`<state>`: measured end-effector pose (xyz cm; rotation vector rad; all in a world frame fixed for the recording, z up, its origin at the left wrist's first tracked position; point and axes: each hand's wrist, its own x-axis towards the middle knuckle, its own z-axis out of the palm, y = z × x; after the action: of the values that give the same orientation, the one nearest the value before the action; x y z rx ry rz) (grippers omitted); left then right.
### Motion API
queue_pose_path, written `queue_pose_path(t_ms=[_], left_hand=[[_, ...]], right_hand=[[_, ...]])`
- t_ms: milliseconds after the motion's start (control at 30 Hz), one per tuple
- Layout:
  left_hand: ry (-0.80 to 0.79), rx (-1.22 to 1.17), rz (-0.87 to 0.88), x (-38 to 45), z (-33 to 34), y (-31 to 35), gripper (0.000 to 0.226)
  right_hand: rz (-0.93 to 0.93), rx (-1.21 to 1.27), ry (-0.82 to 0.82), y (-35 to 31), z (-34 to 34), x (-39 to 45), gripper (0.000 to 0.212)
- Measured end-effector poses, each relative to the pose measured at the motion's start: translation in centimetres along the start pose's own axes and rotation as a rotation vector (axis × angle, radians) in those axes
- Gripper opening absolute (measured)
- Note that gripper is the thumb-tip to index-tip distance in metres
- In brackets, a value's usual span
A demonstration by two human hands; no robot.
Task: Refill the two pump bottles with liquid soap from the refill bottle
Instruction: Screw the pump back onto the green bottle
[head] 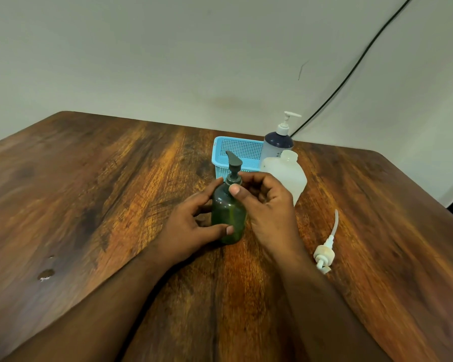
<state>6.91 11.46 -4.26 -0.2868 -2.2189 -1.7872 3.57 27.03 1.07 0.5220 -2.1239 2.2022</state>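
Two hands meet on the green pump bottle [229,218], which stands upright on the wooden desk [115,192] near its middle. My left hand [194,226] wraps the bottle's body from the left, thumb low on the front and the other digits curled round the side, so its fingers grip the bottle. My right hand [267,205] comes in from the right at the neck; its thumb presses the front of the shoulder just below the dark grey pump head [233,165], and its fingers curl round the collar behind. The pump sits on the bottle with its spout pointing away and to the left.

Just behind my right hand stands a translucent white bottle [288,173] with an open neck and no cap. Behind that stands a dark blue bottle with a white pump [279,142], beside a light blue plastic basket [238,150]. To the right, a loose white pump with its dip tube [326,250] lies flat on the desk, well apart from the bottles. A black cable [351,71] runs down the wall. I can make out no readable label or brand on any bottle; a small tag on the basket rim is too small to read.
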Motion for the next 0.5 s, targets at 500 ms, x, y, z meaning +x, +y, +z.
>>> queue_pose_path(t_ms=[500], left_hand=[[0.001, -0.088, -0.122, -0.7, -0.5, 2.2, 0.083]], right_hand=[[-0.117, -0.485, 0.114, -0.6, 1.9, -0.6, 0.034]])
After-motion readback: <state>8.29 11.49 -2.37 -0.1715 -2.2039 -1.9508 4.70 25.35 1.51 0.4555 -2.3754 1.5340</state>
